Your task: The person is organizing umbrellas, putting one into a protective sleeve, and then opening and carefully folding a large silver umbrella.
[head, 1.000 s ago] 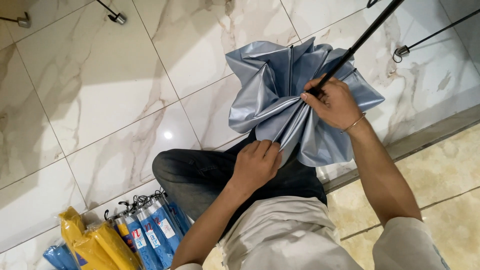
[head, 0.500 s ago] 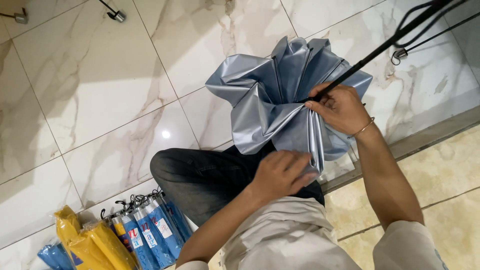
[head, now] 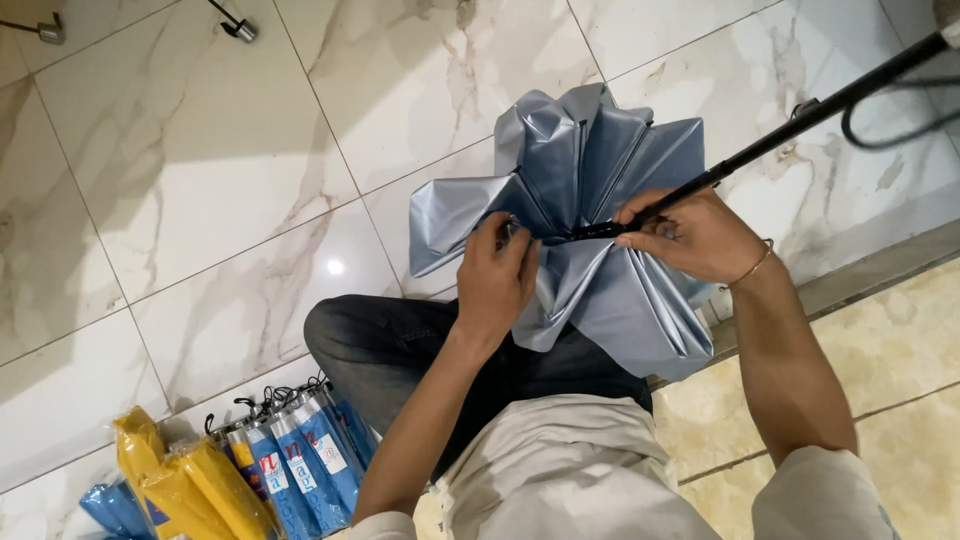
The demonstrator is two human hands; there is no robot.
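Observation:
A half-folded umbrella with a silver-grey canopy rests over my lap above the marble floor. Its black shaft runs up toward the top right corner. My right hand grips the shaft where it meets the canopy. My left hand pinches the canopy fabric close to the shaft, fingers closed on a fold. A thin bangle sits on my right wrist. My dark trouser leg lies under the canopy.
A bundle of folded umbrellas in blue sleeves and yellow ones lies at the lower left. Two metal umbrella tips show at the top left. A step edge divides white marble from beige tiles at right.
My left hand has risen from my lap to the canopy and taken hold of the fabric. The canopy has turned and spread a little; my right hand stays on the shaft.

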